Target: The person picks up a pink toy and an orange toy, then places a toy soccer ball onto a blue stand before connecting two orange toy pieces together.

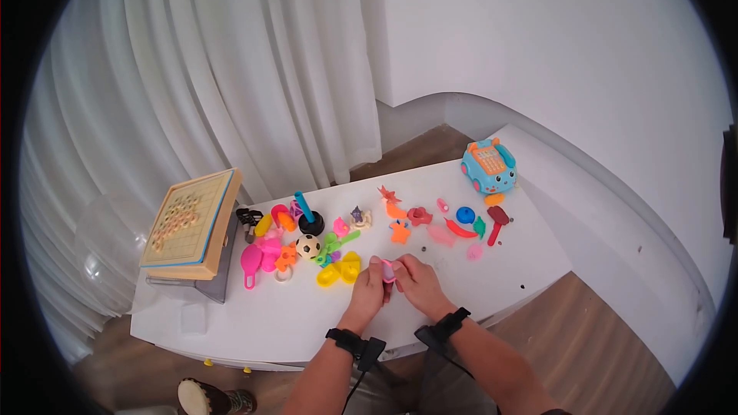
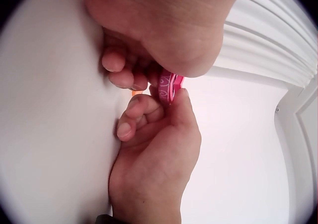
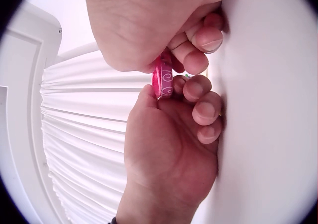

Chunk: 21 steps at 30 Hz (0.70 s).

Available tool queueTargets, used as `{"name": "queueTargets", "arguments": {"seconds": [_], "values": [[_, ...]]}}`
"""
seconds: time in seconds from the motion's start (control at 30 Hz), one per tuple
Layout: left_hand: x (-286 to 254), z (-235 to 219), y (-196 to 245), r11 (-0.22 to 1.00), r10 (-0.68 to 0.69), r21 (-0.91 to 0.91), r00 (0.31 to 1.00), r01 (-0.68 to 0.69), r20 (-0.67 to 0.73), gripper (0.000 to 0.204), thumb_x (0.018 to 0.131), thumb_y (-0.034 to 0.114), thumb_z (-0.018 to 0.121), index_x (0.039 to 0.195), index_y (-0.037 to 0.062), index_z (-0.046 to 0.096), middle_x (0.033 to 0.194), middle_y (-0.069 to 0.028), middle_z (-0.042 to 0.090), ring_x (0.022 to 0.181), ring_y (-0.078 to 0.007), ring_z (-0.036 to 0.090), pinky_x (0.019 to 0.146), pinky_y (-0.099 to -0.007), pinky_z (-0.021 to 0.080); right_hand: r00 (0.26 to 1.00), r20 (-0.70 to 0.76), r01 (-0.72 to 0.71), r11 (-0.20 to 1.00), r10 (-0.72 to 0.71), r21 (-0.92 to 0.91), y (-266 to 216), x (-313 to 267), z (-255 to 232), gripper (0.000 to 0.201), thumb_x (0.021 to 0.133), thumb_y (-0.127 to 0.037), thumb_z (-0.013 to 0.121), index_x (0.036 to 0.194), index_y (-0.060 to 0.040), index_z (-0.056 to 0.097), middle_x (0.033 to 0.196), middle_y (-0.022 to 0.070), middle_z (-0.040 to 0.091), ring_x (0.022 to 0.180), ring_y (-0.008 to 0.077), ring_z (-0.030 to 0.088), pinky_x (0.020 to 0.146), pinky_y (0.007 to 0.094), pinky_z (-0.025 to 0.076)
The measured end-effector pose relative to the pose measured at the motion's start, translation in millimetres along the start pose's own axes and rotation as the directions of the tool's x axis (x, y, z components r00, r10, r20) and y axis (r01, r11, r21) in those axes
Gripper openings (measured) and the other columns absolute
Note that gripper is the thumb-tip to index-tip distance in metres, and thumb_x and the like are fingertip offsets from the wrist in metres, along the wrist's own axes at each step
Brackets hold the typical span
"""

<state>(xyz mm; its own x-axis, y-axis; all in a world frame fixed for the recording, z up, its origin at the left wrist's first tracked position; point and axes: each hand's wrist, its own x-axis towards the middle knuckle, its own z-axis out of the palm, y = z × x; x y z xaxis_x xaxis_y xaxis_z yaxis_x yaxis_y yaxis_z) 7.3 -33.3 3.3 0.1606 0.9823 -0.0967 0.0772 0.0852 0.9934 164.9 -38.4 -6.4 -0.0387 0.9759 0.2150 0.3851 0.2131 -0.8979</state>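
Note:
In the head view both hands meet near the front of the white table [image 1: 453, 292]. Between them is a small pink round toy [image 1: 389, 270] with a pale middle. Its purple side band [image 2: 164, 87] carries white swirls, as the wrist views show. My left hand [image 1: 368, 288] pinches one side of it between thumb and fingers. On the opposite side my right hand [image 1: 419, 283] grips it the same way, thumb on the pink face. The other fingers of both hands curl low, close over the tabletop. Much of the toy is hidden by the fingers.
Yellow toy pieces [image 1: 339, 270] lie just left of the hands, by a football-patterned ball [image 1: 307, 247]. Further left stands a wooden board-game box [image 1: 188, 223]. Red toy pieces [image 1: 461, 229] lie beyond the right hand; a blue toy phone [image 1: 490, 167] stands at the back right.

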Motion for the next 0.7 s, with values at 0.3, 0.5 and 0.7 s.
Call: {"name": "queueTargets", "arguments": {"seconds": [0.3, 0.5, 0.7], "values": [[1, 1, 6, 0.998, -0.003, 0.056, 1.0, 0.004, -0.025, 0.074, 0.113, 0.061, 0.029, 0.081, 0.004, 0.063, 0.061, -0.0039, 0.055, 0.05, -0.0149, 0.055, 0.049, -0.0312, 0.045, 0.997, -0.029, 0.07, 0.998, -0.07, -0.009, 6, 1, 3, 0.029, 0.104, -0.031, 0.067, 0.101, -0.0017, 0.066, 0.068, 0.0093, 0.066, 0.061, 0.0176, 0.065, 0.058, 0.0338, 0.05], [6, 2, -12, 0.994, 0.059, 0.095, 0.997, -0.053, -0.056, 0.07, 0.113, 0.06, 0.032, 0.09, 0.0036, 0.065, 0.065, -0.0026, 0.055, 0.051, -0.012, 0.051, 0.046, -0.0287, 0.041, 0.999, -0.009, 0.034, 0.999, -0.034, -0.034, -1, 1, 0, 0.032, 0.103, -0.037, 0.066, 0.097, -0.005, 0.065, 0.071, 0.0141, 0.068, 0.067, 0.0353, 0.07, 0.061, 0.0442, 0.052], [6, 2, -15, 0.993, 0.101, 0.062, 0.992, -0.097, -0.078, 0.061, 0.115, 0.054, 0.036, 0.088, 0.0049, 0.061, 0.064, -0.0012, 0.053, 0.05, -0.0105, 0.049, 0.046, -0.0276, 0.04, 0.998, 0.002, 0.065, 0.997, -0.065, -0.034, 4, 0, 2, 0.037, 0.108, -0.038, 0.06, 0.092, -0.0047, 0.063, 0.063, 0.0077, 0.063, 0.058, 0.0222, 0.064, 0.057, 0.0369, 0.048]]}}
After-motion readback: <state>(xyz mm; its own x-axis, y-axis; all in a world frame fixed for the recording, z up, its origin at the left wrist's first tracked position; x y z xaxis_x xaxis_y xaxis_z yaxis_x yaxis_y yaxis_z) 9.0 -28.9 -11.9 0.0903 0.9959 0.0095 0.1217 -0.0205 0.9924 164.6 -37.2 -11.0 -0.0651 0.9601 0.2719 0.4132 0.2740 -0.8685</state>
